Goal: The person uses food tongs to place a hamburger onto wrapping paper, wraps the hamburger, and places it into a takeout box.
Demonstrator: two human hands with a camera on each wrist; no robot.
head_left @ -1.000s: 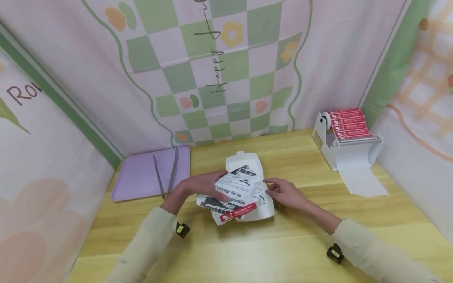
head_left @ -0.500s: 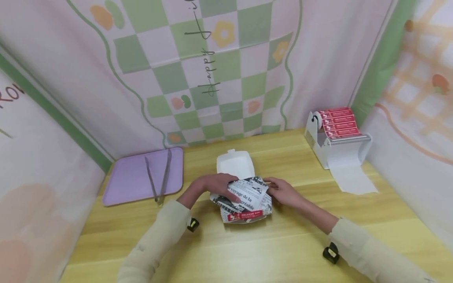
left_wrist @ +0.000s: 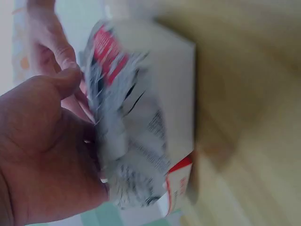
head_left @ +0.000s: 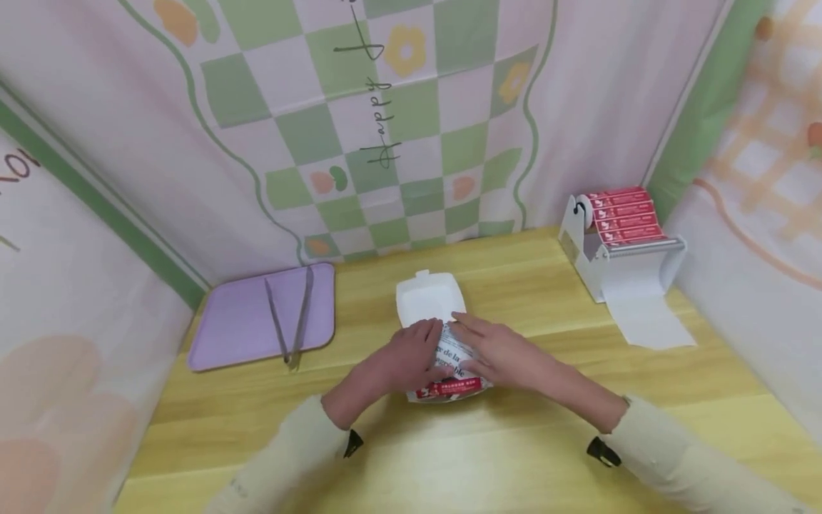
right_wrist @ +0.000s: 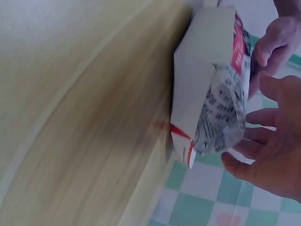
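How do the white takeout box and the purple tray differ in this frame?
The white box sits mid-table with its lid open and both the left hand and right hand pressing a newsprint-wrapped bundle into it; the purple tray lies flat at the table's left, untouched. The box holds the wrapped bundle; the tray holds metal tongs. Both rest on the wooden table.

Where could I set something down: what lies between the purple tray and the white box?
In the head view, only bare wooden table lies between the tray and the box.
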